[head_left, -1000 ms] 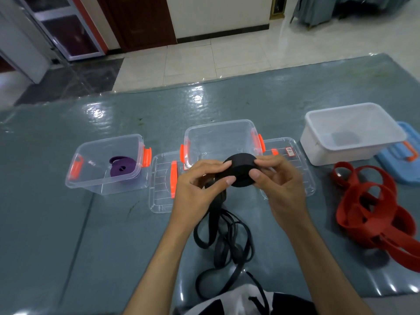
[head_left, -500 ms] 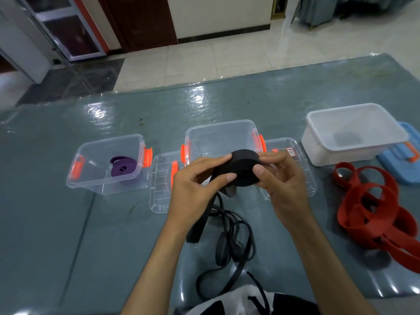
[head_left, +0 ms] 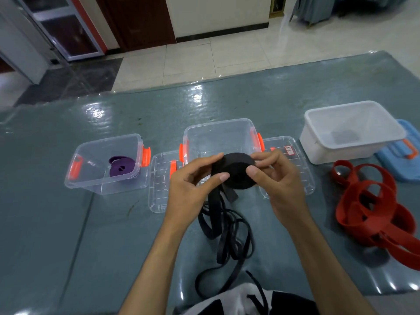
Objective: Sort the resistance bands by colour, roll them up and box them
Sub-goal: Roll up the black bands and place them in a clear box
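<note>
Both hands hold a partly rolled black band (head_left: 235, 171) above the table, in front of the middle clear box (head_left: 218, 137). My left hand (head_left: 191, 189) pinches the roll's left side with thumb and fingers. My right hand (head_left: 277, 180) grips its right side, thumb on the front face. The band's loose tail (head_left: 225, 233) hangs down and lies in loops on the table. A rolled purple band (head_left: 120, 168) sits inside the left clear box (head_left: 91, 178). A pile of red bands (head_left: 372, 208) lies at the right.
Two clear lids (head_left: 159, 194) (head_left: 291, 155) lie beside the middle box. A white box (head_left: 350, 133) stands at the back right, with a blue lid (head_left: 404, 160) behind the red pile. The grey mat (head_left: 56, 235) covers the table.
The roll has turned between my hands and taken up more band. The loose tail has shifted and drawn upward on the table.
</note>
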Demonstrator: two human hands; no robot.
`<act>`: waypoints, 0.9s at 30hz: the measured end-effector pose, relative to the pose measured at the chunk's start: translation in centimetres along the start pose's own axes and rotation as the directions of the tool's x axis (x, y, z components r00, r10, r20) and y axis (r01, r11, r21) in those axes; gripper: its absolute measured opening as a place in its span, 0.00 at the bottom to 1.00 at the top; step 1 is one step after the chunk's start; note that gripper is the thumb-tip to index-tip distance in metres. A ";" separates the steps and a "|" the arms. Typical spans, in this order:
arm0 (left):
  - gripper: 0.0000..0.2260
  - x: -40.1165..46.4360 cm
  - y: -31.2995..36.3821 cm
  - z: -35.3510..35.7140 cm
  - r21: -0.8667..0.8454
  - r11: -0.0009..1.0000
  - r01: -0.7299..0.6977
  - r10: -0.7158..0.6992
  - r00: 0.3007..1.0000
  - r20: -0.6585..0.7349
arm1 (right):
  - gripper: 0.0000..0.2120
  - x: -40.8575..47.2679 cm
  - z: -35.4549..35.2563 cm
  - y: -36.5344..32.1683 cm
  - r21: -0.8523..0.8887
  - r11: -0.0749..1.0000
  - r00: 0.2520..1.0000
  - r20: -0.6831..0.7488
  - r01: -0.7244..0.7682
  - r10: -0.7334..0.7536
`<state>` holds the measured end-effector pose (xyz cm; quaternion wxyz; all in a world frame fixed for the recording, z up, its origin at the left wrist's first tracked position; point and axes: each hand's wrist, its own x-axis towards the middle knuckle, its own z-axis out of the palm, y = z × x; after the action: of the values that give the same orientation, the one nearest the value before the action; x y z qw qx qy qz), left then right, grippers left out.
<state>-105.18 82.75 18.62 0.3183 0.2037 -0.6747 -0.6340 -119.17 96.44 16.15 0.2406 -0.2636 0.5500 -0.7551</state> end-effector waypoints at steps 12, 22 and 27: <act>0.21 -0.1 -0.5 0.2 0.032 0.999 0.039 -0.040 0.999 0.023 | 0.07 -0.1 0.0 0.5 0.028 1.000 1.000 -0.012 0.010 -0.010; 0.13 -0.9 -1.4 1.2 -0.032 0.998 0.046 -0.050 0.991 -0.120 | 0.09 0.3 0.2 0.2 -0.014 0.999 0.998 0.049 0.051 -0.050; 0.12 -0.5 -1.1 0.6 0.071 0.997 -0.002 0.009 0.995 -0.098 | 0.10 0.7 0.0 0.1 -0.105 0.995 0.999 0.053 0.000 0.005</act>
<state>-105.35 83.42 17.43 0.3454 0.2443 -0.6809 -0.5979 -119.65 95.97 16.16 0.2419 -0.2950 0.5826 -0.7177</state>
